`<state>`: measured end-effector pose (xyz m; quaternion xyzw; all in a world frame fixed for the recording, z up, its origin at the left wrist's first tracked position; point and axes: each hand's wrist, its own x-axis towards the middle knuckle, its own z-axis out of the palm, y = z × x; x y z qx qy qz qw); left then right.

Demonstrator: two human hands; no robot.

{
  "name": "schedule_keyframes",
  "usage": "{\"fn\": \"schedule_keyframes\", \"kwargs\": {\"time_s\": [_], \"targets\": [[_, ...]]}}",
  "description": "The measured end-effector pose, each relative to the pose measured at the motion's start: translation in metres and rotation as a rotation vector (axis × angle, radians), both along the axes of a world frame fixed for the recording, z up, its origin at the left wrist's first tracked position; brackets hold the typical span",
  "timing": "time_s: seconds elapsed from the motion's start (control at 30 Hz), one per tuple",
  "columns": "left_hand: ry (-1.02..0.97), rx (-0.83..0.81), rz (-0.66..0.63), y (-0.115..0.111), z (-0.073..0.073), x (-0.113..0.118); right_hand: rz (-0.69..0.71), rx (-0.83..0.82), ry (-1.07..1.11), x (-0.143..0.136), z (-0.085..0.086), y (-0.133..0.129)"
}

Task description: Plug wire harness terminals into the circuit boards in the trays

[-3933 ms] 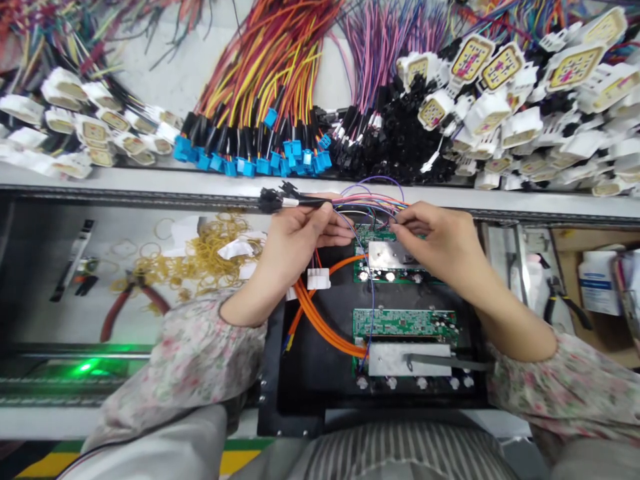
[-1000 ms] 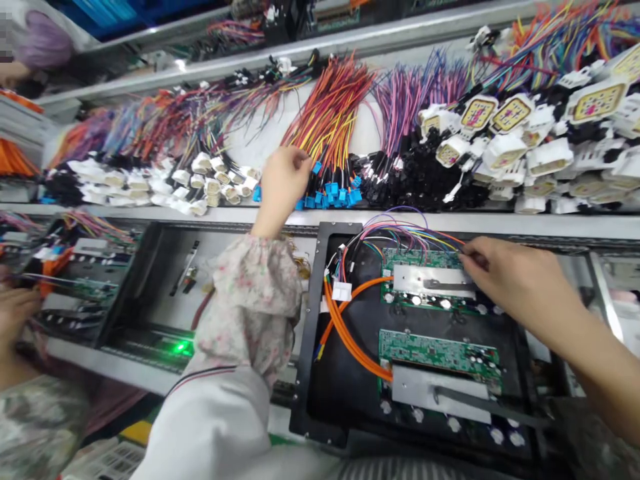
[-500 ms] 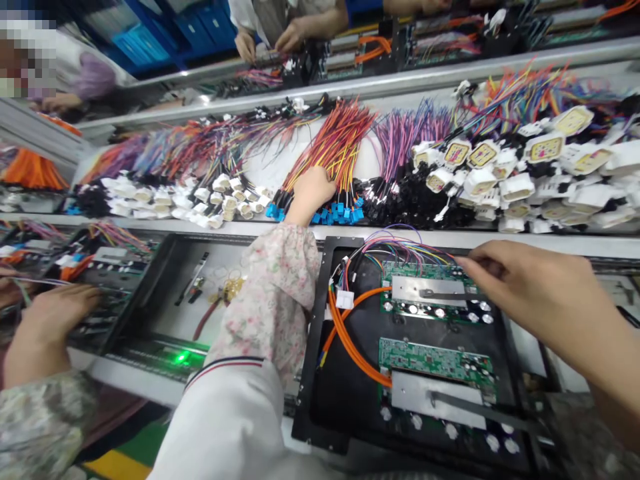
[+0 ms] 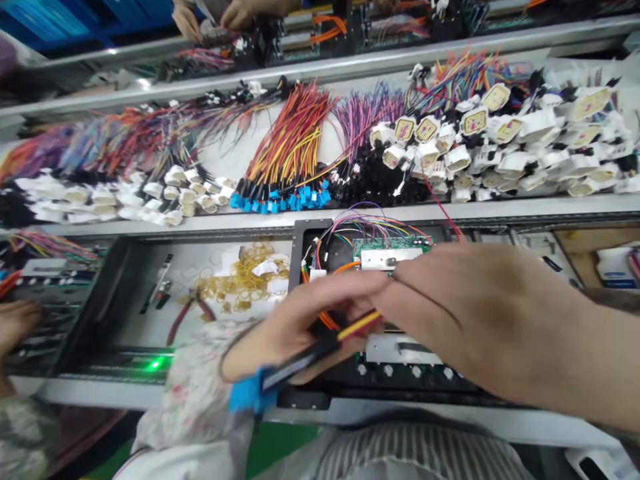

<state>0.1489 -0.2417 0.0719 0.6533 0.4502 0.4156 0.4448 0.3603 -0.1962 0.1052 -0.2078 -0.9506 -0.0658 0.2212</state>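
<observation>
My left hand [image 4: 300, 317] is closed around a wire harness [image 4: 317, 353] with a black sleeve. A blue connector [image 4: 254, 392] hangs at its lower left end, and yellow and red wires come out of the sleeve. My right hand [image 4: 480, 320] meets the left fingertips and is closed on these wires; its fingertips are partly hidden. Thin red wires [image 4: 445, 207] rise behind it. Below both hands lies a black case [image 4: 299, 250] with green circuit boards [image 4: 363, 247], metal plates [image 4: 400, 350] and orange cables [image 4: 327, 320], partly covered by my hands.
Behind the case, a shelf holds bundles of orange-yellow wires with blue connectors [image 4: 285, 200], purple wires [image 4: 370, 110] and white connectors [image 4: 520, 160]. Left of the case are pliers [image 4: 183, 317] and yellow rubber bands [image 4: 250, 277]. A co-worker's hand [image 4: 17, 327] is at far left.
My left hand has come back from the blue-connector bundle with one harness, now over the case. My right hand has moved left to meet it. The view has shifted right.
</observation>
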Motion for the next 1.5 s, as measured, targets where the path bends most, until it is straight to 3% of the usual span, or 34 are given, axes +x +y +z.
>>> {"fn": "schedule_keyframes", "kwargs": {"time_s": [0.07, 0.17, 0.23, 0.33, 0.4, 0.53, 0.67, 0.87, 0.97, 1.13, 1.23, 1.37, 1.5], "targets": [[-0.115, 0.019, 0.001, 0.000, -0.018, 0.011, -0.056, -0.093, -0.048, 0.011, -0.008, -0.007], [-0.225, 0.039, 0.168, 0.010, -0.041, 0.015, -0.162, -0.247, -0.099, 0.042, -0.031, -0.010], [-0.282, -0.010, 0.247, 0.014, -0.051, 0.011, -0.253, -0.460, -0.124, 0.061, -0.049, -0.011], [-0.311, -0.169, 0.258, 0.015, -0.060, 0.004, -0.251, -0.870, -0.263, 0.074, -0.070, -0.014], [-0.331, -0.264, 0.231, 0.015, -0.064, 0.003, -0.218, -0.997, -0.346, 0.071, -0.079, -0.015], [-0.375, -0.348, 0.164, 0.017, -0.070, 0.002, -0.207, -0.982, -0.425, 0.059, -0.086, -0.010], [-0.393, -0.354, 0.299, 0.023, -0.076, -0.002, -0.140, -0.981, -0.481, 0.053, -0.086, 0.002], [-0.458, -0.431, 0.350, 0.032, -0.079, -0.005, -0.185, -0.733, -0.113, 0.030, -0.078, 0.016], [-0.456, -0.473, 0.353, 0.033, -0.075, -0.004, -0.138, -0.661, -0.141, 0.013, -0.079, 0.019], [-0.489, -0.483, 0.351, 0.035, -0.071, -0.008, -0.115, -0.753, -0.208, 0.005, -0.081, 0.029], [-0.520, -0.532, 0.254, 0.037, -0.069, -0.014, -0.061, -0.820, -0.122, 0.008, -0.080, 0.041], [-0.580, -0.545, 0.108, 0.038, -0.065, -0.020, -0.277, -0.709, 0.143, 0.003, -0.084, 0.057], [-0.625, -0.543, 0.133, 0.039, -0.064, -0.019, -0.350, -0.632, 0.210, -0.013, -0.102, 0.066]]}}
